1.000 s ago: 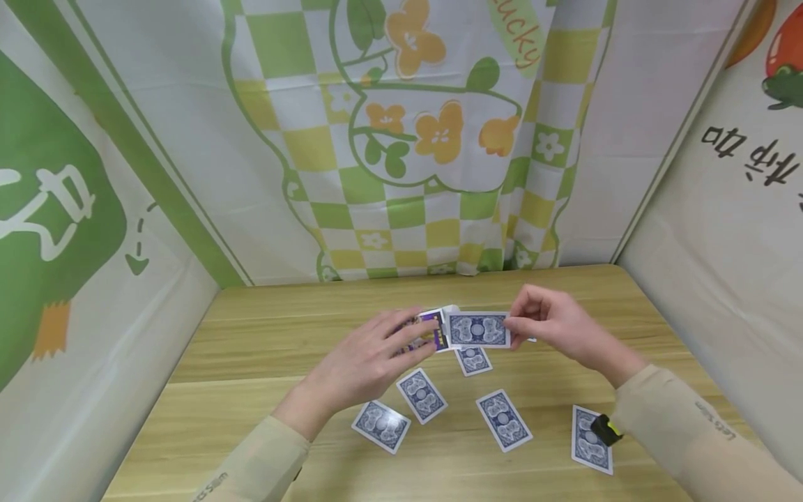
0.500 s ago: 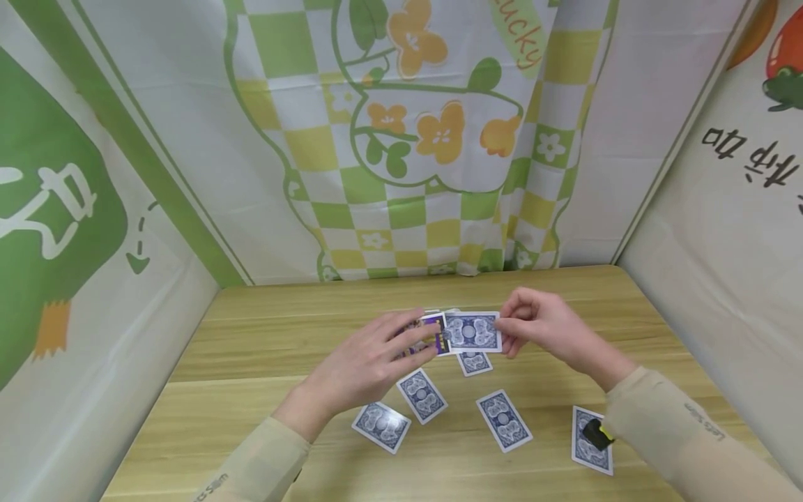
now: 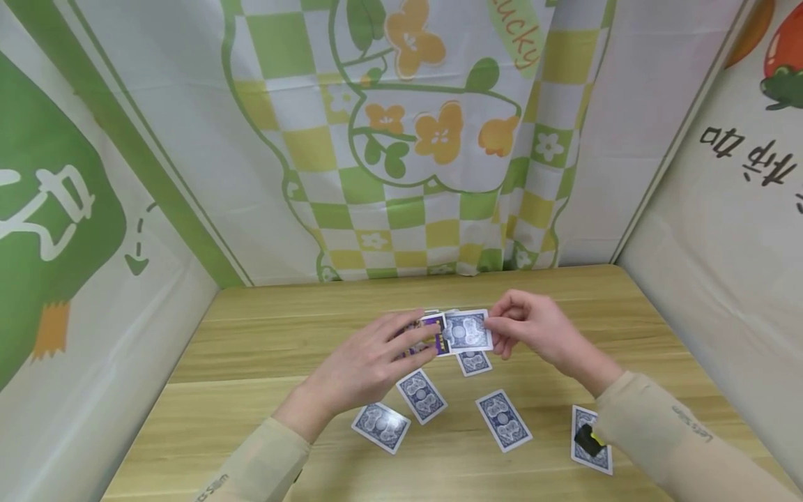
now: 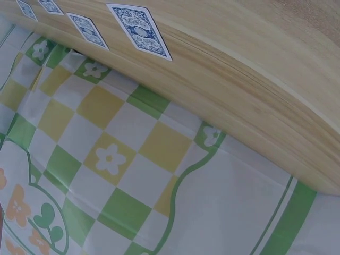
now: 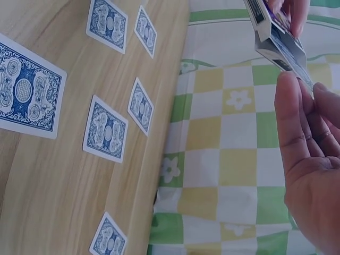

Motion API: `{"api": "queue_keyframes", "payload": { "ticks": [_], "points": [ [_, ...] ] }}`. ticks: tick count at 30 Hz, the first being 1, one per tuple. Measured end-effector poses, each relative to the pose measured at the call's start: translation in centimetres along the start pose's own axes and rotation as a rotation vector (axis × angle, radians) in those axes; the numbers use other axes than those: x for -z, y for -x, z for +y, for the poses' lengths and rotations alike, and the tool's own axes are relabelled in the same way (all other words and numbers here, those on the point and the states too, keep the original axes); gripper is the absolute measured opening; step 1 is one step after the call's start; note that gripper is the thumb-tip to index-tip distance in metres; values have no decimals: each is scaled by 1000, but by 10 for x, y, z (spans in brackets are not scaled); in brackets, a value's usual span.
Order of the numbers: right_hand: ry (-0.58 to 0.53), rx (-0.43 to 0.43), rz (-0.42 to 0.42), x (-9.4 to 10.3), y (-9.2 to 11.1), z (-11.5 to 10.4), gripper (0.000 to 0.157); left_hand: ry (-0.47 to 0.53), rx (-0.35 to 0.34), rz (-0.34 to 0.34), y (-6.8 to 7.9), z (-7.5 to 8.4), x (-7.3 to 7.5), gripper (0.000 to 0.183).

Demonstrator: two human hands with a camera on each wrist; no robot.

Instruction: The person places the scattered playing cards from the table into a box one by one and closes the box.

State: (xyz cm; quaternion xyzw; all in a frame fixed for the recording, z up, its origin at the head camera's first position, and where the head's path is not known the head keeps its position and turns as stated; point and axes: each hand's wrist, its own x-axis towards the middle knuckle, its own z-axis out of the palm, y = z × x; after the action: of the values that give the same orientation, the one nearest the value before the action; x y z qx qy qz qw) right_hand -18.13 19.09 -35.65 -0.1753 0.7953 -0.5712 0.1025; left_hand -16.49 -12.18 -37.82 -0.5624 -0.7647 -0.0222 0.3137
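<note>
The left hand [image 3: 370,355] grips a small, flat-sided box [image 3: 442,341], purple with yellow print and a white edge, its fingers spread across the printed face; the right wrist view shows the box's pale flaps standing out at its mouth. The right hand [image 3: 539,328] pinches one end of a thin, stiff playing card [image 3: 467,330] between thumb and curled fingers. This card, held back up above the table [image 3: 238,369], has a fine blue scroll pattern inside a white border, and its far end meets the box's mouth; how much of it sits inside is hard to tell. Just below, part of another card [image 3: 474,363] shows. Nearer the person, more rectangular cards lie flat and apart at different slants: a glossy card [image 3: 381,427] catching the light, a card [image 3: 421,396] just beside it, a third [image 3: 504,420] to their right, and one farther right [image 3: 592,457], partly hidden behind a black wrist device [image 3: 590,440]. The tabletop has smooth, streaky, pale wood grain and rounded back corners. Behind it hangs a softly creased cloth [image 3: 401,230] printed with green, yellow and white checks.
</note>
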Motion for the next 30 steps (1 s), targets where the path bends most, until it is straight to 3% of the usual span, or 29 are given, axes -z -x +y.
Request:
{"api": "queue_keyframes", "payload": {
  "ticks": [9,18,24,30],
  "points": [
    [112,60,18,-8,1,-2,14,-8,-3,-8,-1,0,1,50],
    [252,245,45,-18,3,-6,7,-12,-5,-19,-1,1,2,52],
    [327,315,69,-21,3,-5,6,-14,-6,-17,-2,1,3,51],
    [453,480,100,-23,2,-1,12,-8,-1,-11,-3,2,3,53]
  ]
}}
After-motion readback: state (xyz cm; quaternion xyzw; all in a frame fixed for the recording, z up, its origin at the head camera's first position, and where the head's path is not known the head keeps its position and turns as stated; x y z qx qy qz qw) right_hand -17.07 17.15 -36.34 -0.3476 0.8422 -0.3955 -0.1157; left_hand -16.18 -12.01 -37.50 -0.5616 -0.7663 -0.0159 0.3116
